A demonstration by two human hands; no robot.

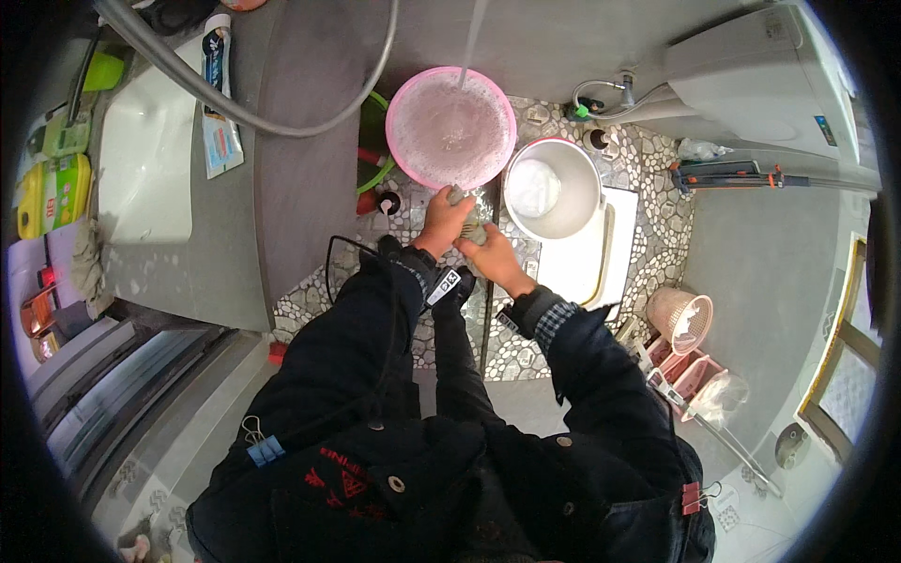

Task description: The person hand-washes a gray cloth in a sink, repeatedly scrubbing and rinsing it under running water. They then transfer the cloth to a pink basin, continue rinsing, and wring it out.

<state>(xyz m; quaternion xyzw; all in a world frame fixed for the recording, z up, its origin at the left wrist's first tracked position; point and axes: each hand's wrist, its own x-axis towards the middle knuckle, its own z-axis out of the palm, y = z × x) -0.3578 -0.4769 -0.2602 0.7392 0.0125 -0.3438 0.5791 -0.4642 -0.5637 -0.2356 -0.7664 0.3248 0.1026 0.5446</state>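
Observation:
My left hand (439,223) and my right hand (497,259) are close together, both closed around a wet-looking grey cloth (473,232). The cloth is bunched between them, with one end poking up above my left fingers. Just beyond my hands stands a round basin with a pink rim (391,131), full of foamy, greyish water (449,136). A thin stream of water (471,42) falls into it from above. To the right of my hands is a pale bucket (584,192) with a white round shape at its bottom.
A green tub (385,169) is partly hidden left of the basin, near a dark bottle (388,203). A squat toilet (615,249) lies right of the bucket. A grey hose (253,113) arcs across the upper left beside a sink (145,159). Baskets (678,317) stand at the right wall.

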